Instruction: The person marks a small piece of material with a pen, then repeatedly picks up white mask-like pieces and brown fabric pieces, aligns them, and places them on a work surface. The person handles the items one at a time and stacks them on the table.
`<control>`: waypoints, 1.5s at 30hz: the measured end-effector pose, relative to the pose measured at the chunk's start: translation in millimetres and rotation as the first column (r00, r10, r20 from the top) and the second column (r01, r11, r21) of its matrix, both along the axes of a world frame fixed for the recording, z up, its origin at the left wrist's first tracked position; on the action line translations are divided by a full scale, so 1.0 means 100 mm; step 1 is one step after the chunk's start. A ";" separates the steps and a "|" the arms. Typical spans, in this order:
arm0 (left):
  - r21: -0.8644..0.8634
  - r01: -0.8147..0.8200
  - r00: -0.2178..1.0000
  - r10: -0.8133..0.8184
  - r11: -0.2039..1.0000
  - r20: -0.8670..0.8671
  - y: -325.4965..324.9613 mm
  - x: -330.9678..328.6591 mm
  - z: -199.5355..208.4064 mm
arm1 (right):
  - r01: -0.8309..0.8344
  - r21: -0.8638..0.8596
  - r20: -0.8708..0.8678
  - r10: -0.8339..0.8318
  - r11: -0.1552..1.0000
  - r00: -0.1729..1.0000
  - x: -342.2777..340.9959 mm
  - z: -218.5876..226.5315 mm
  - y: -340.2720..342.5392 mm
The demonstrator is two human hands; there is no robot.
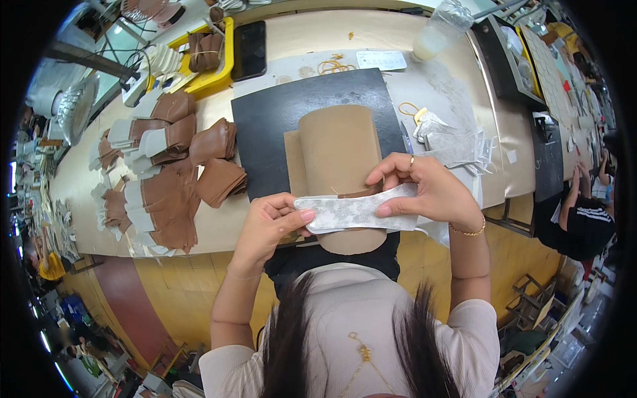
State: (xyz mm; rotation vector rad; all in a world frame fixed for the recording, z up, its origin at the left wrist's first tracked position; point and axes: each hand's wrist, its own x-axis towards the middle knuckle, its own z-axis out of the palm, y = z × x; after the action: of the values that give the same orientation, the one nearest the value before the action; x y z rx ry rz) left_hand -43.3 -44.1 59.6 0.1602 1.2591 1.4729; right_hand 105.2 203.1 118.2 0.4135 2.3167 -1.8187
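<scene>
**A mottled grey-white flat strip [345, 213] lay held crosswise over a smooth tan half-round form [338, 146]**

Farthest left of the form, fanned stacks of brown leather-like pieces with pale grey ends [166, 205] covered the table. Beyond the form and to its left stood a bright yellow plastic tray [227, 53], with a black flat phone [250, 50] just beside it. A black square mat [265, 132] lay under the form and showed on its left.

The left hand [273, 219] was at the form's near left side, pinching the strip's left end, thumb on the upper face and fingers bent behind. The strip ran from there across the form's near part, its long axis side to side, square to the form's own length. A narrow brown band [358, 194] showed past the strip's far edge; whether the two were joined could not be told.

The right hand [424, 189] was at the form's near right side, holding the strip's right part: thumb flat on the face, index finger curled past the far edge, above the band. Neither hand was nearer, since both touched the strip, but the right thumb reached farther in from its end.

Right of the form lay a loose bunch of mottled pale pieces [451, 146].
</scene>
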 end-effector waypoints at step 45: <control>0.176 -0.144 0.986 0.126 0.974 0.111 -0.28 0.03 -0.28 | 0.029 0.599 -0.440 0.299 0.800 0.847 0.11 -0.51 -1.00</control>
State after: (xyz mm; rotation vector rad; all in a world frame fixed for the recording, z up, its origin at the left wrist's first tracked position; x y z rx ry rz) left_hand -40.0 -72.3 31.7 0.1236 1.0711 1.6948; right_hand 115.8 102.9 67.4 -0.2338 3.1752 -1.1893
